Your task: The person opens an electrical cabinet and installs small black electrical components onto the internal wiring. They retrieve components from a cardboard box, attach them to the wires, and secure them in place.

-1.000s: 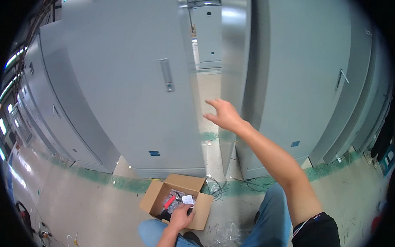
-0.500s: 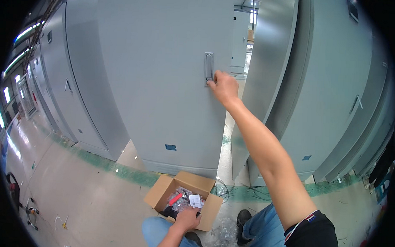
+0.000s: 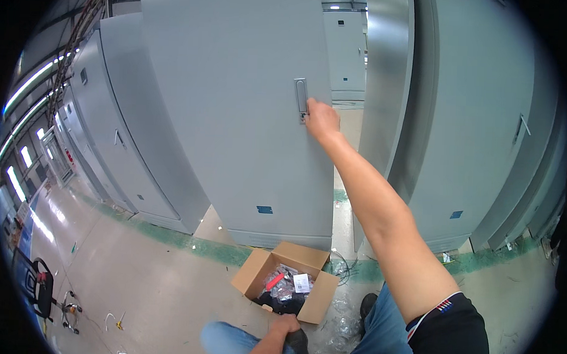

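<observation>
My right hand (image 3: 323, 120) is stretched out to a grey metal cabinet (image 3: 235, 125). Its fingers are pinched at the lower end of the recessed swing handle (image 3: 301, 93), by the lock; whatever is between them is hidden. Low in front of the cabinet sits an open cardboard box (image 3: 321, 297) with clear plastic bags, a red piece (image 3: 275, 281), a white label (image 3: 301, 283) and dark items inside. My left hand (image 3: 284, 325) hangs just at the near side of this box, beside my knee, its fingers mostly out of sight.
More grey cabinets (image 3: 479, 121) stand to the right, and a row of them (image 3: 126, 109) runs along the left. Loose black wire (image 3: 344, 266) and crumpled clear plastic (image 3: 344, 322) lie beside the box. A wheeled chair (image 3: 45, 290) is at the far left.
The whole view has shifted, moving the box and floor rightward. My left hand has drawn back from the box's contents to its near edge. The right hand stays at the handle's lower end.
</observation>
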The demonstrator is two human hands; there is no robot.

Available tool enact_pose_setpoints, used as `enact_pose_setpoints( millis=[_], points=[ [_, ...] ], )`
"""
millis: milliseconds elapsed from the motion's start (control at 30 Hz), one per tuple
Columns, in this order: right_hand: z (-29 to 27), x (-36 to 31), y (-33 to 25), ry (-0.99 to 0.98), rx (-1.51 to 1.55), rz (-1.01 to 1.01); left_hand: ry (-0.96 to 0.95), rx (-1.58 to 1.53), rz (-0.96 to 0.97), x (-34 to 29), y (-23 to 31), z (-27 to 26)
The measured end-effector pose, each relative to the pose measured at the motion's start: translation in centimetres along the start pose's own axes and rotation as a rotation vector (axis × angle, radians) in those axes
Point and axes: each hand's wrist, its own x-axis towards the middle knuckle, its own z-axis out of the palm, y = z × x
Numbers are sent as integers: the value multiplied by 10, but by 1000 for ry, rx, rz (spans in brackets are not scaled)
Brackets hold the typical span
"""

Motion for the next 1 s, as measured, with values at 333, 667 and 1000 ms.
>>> enact_pose_setpoints(
  millis=[333,667,1000],
  points=[
    [-4,5,-1,-67,201,137,10,-290,146,19,28,24],
    [-36,28,-32,-356,1369,581,172,-312,394,9,67,18],
    [-40,41,-7,-416,576,186,495,-235,551,-129,33,-118]
  ],
)
